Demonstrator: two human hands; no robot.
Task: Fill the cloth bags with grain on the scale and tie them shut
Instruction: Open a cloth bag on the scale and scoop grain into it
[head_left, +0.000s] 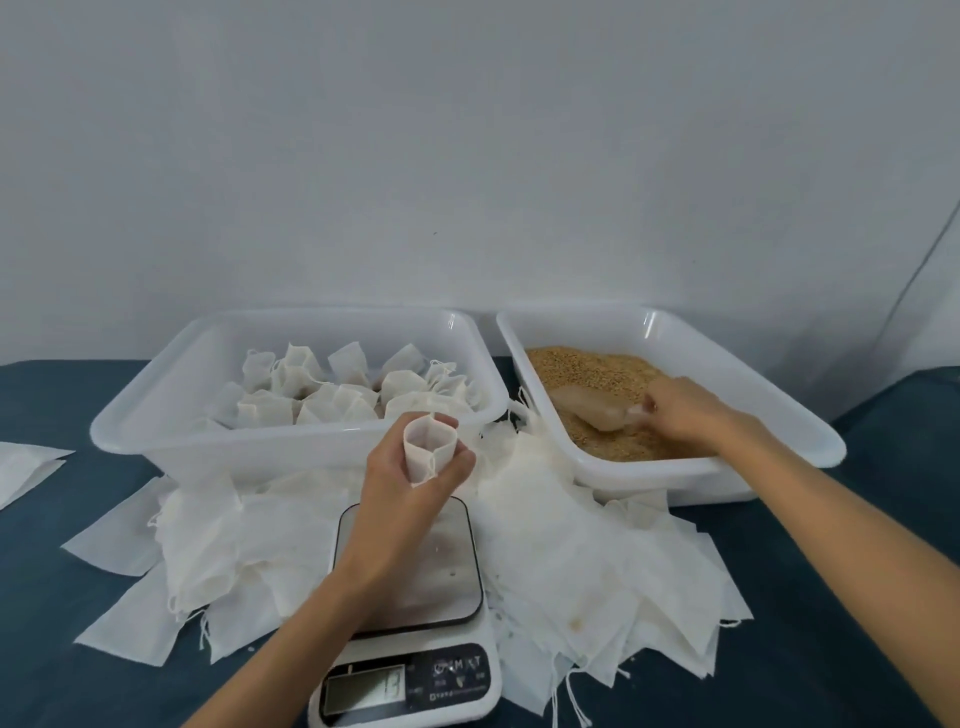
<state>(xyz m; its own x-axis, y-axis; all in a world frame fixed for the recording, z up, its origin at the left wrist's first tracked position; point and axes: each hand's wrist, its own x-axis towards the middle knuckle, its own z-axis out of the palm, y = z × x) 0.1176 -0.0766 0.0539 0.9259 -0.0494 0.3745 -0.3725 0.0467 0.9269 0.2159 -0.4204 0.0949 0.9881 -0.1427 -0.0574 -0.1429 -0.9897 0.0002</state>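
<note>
The left hand (410, 483) grips an open cloth bag (429, 451) upright above the scale (415, 613). The right hand (680, 410) grasps a scoop (592, 410) in the grain (592, 374) tub (779, 405) near the tabletop's far edge.

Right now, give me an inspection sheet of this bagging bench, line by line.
Surface: dark blue table.
Job's things: open cloth bag held above the scale; grain in the right tub; scoop lying in the grain; filled bags in the left tub.
Clutter: empty bags heaped around the scale; more at the left edge.
Grippers: left hand has its fingers curled round the open bag; right hand grips the scoop handle.
Cables: nothing seen.
Surroundings: plain pale wall.
</note>
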